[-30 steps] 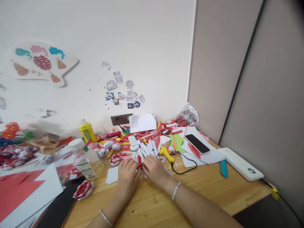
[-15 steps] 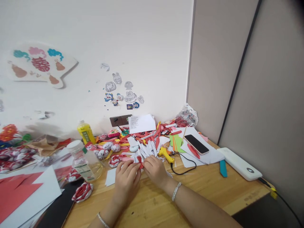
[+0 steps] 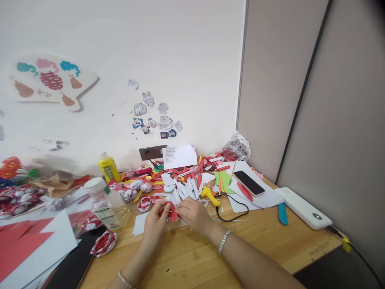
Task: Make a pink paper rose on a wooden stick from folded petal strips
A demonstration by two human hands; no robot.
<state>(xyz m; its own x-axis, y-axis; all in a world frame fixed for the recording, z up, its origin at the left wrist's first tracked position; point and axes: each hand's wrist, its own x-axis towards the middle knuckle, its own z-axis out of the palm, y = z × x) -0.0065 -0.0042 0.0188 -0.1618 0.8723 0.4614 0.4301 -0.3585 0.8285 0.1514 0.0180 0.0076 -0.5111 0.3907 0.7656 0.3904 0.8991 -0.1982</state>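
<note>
Between my two hands, low over the wooden table [image 3: 186, 261], is a piece of folded red paper [image 3: 172, 212]. My left hand [image 3: 157, 220] pinches its left side, thumb against fingers. From the other side, my right hand [image 3: 194, 214] closes its fingertips on the paper's right edge; part of the paper is hidden behind the fingers. Just beyond lies a heap of folded white paper strips [image 3: 185, 190]. A yellow hot glue gun [image 3: 210, 196] rests right of my right hand, and a red-and-white paper rosette [image 3: 144, 204] sits left of my left hand.
At left stand a clear jar [image 3: 105, 208] with a white lid and a yellow bottle [image 3: 108, 167]. Red paper sheets [image 3: 24, 245] lie front left, near another rosette [image 3: 104, 243]. A phone [image 3: 249, 182] and a white power bank [image 3: 303, 208] lie to the right. A black cable [image 3: 233, 220] loops beside the glue gun.
The red paper has turned and more of its surface shows now, spread wider between the hands. My left hand has shifted and rotated slightly; my right hand has moved a little.
</note>
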